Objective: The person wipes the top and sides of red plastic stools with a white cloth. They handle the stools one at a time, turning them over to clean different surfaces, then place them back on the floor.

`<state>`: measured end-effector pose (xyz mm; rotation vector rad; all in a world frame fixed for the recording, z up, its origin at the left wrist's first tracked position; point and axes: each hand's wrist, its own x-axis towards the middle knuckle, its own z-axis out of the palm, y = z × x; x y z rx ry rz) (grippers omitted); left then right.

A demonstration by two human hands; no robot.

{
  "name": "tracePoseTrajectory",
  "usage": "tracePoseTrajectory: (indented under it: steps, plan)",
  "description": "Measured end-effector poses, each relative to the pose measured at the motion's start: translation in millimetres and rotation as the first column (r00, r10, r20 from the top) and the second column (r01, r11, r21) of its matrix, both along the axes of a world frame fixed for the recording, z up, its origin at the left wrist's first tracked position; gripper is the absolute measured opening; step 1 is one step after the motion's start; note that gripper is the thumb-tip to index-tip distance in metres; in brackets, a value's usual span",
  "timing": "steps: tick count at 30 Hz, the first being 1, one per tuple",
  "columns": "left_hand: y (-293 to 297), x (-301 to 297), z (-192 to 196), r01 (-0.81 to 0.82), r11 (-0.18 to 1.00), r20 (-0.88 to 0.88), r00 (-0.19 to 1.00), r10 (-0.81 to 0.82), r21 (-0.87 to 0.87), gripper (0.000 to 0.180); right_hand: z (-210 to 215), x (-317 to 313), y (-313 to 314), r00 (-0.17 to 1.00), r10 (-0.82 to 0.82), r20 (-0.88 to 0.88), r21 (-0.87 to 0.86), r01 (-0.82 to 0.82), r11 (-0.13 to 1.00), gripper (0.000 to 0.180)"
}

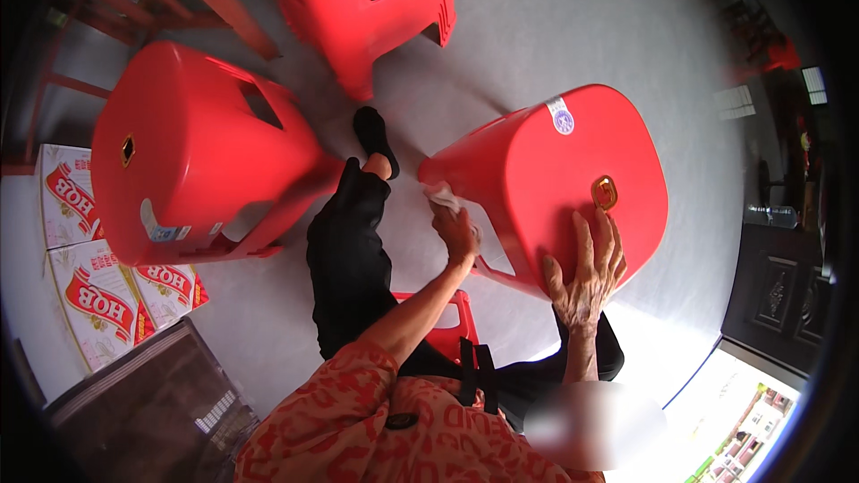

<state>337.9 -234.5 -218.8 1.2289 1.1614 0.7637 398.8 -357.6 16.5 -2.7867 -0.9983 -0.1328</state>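
Observation:
A red plastic stool [537, 152] stands in front of me on the right, with a round sticker and a gold emblem on its seat. My right hand [586, 282] lies on the seat near the emblem, fingers spread. Down by the stool's side and leg, my left hand [458, 231] is closed on a white cloth [441, 196]. The cloth appears to touch the leg; part of it is hidden behind the fingers.
On my left is another red stool [206, 143], with a third stool [349, 0] beyond it. Printed cartons [98, 295] lie at the far left, near wooden furniture legs [215, 0]. My black-shod foot [376, 139] rests between the stools. A dark door [774, 286] is at right.

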Motion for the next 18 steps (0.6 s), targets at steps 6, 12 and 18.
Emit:
tracePoseTrajectory:
  steps: [6, 12, 18]
  plan:
    - [-73, -26, -31, 0.151, 0.942, 0.159, 0.981, -0.107, -0.3, 0.051, -2, 1, 4, 0.998, 0.037, 0.059, 0.068, -0.041, 0.997, 0.065]
    - [-69, -62, -8, 0.411, 0.826, 0.277, 0.906, -0.321, -0.387, 0.051, -13, 3, -6, 0.997, 0.004, 0.079, 0.112, -0.013, 0.994, 0.063]
    - [-1, -37, -61, 0.307, 0.684, 0.345, 0.935, -0.086, -0.662, 0.053, -5, -1, 0, 0.998, 0.02, 0.061, 0.176, -0.03, 0.984, 0.061]
